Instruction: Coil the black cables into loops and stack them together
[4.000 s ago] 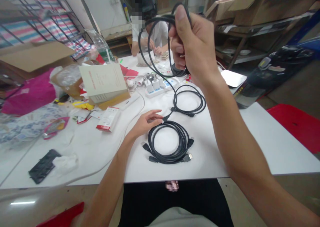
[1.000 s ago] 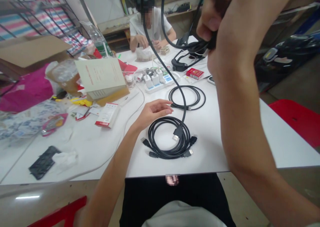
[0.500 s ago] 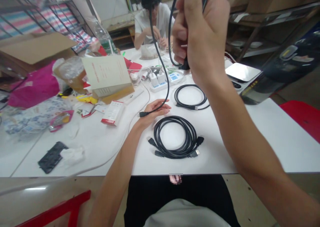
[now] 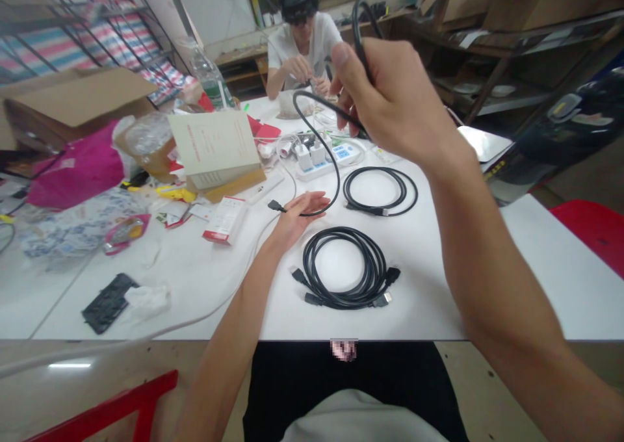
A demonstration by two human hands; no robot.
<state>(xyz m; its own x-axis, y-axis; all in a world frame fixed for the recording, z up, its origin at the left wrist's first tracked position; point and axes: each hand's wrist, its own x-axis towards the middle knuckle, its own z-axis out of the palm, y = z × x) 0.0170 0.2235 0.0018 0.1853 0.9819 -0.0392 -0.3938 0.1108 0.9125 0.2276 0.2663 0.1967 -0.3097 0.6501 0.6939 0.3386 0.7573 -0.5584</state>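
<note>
A black cable (image 4: 336,169) hangs in a loop from my right hand (image 4: 385,97), which is raised over the table with its fingers closed round it. The cable's lower end runs across my left hand (image 4: 302,218), whose palm is turned up and fingers are apart; its plug lies by the wrist. Just in front of my left hand, several turns of black cable with plugs (image 4: 344,266) form a coil on the white table (image 4: 419,312). Behind it rests a smaller coiled black cable (image 4: 380,211).
A power strip (image 4: 331,162) with white adapters stands behind the coils. To the left are a red-and-white box (image 4: 225,221), a propped booklet (image 4: 217,146), a black tray (image 4: 108,303) and a pink bag (image 4: 78,166). A person (image 4: 302,52) sits across the table.
My right hand has come down, and the hanging cable now bends in a lower loop. My left hand stays palm up in nearly the same place. The whole view has shifted slightly.
</note>
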